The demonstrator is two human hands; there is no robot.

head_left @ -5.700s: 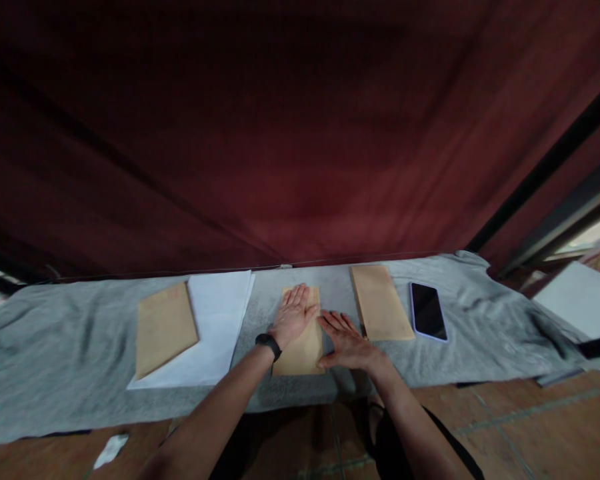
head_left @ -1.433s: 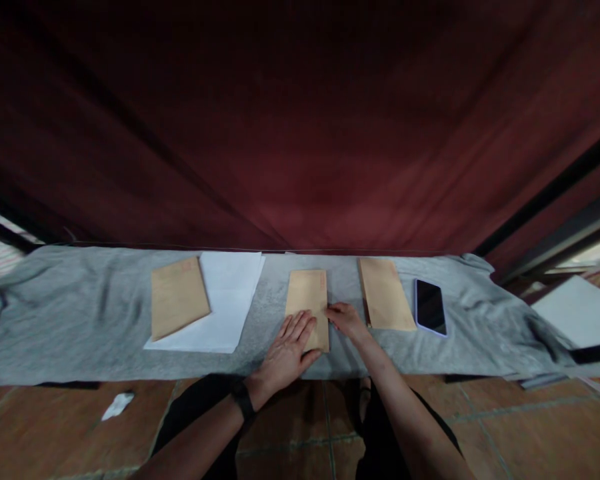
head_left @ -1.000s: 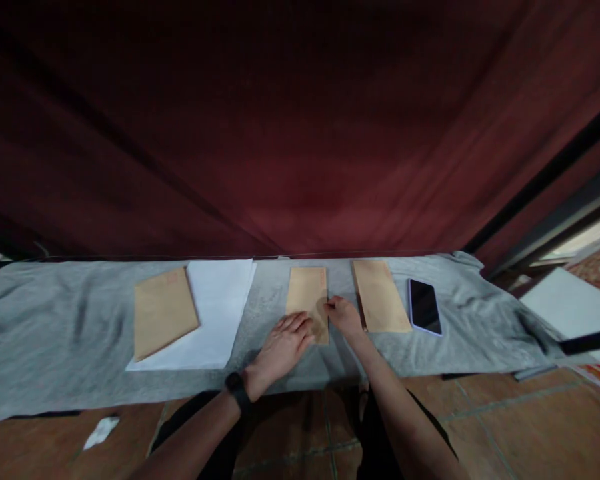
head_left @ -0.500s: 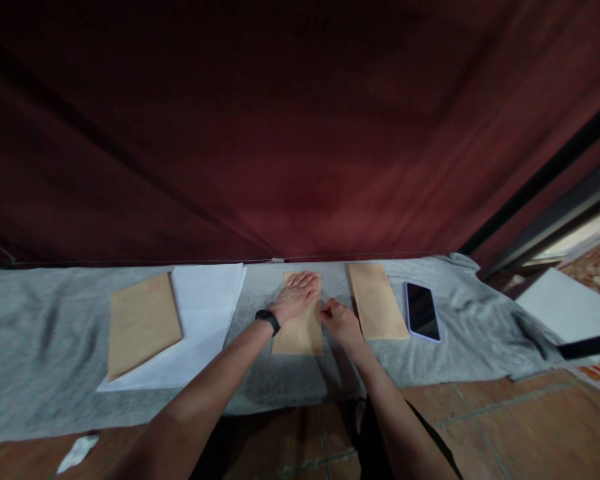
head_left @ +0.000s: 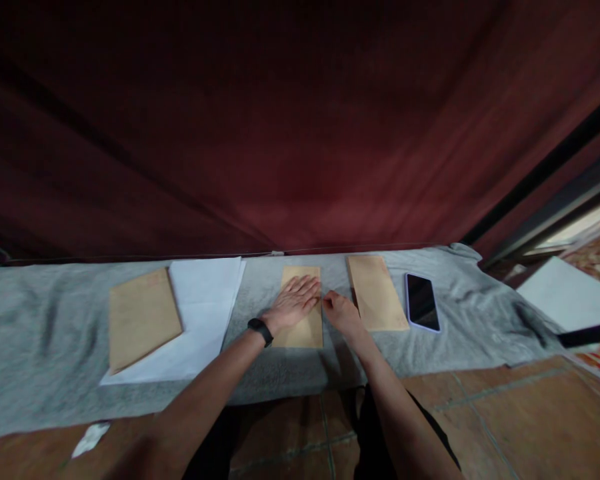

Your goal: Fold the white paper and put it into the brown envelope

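Observation:
A brown paper envelope point(head_left: 307, 331) lies flat on the grey cloth, upright in front of me. My left hand point(head_left: 294, 301) rests palm down across its upper middle, fingers stretched out toward the right edge. My right hand point(head_left: 341, 312) is closed, its fingertips drawn together right at the envelope's right edge. What those fingers hold, if anything, is too small to see. Just right of that hand is a stack of similar brown envelopes point(head_left: 379, 293).
A phone point(head_left: 422, 302) in a light purple case lies right of the stack. On the left, a larger brown envelope point(head_left: 143, 320) overlaps white paper sheets point(head_left: 205, 300). The grey cloth point(head_left: 20, 347) ends above a tiled floor point(head_left: 510, 413). A dark red curtain point(head_left: 300, 133) hangs behind.
My left hand has slid slightly down and left on the envelope. My right hand stays closed at its right edge, slightly higher along it. The view has shifted a little.

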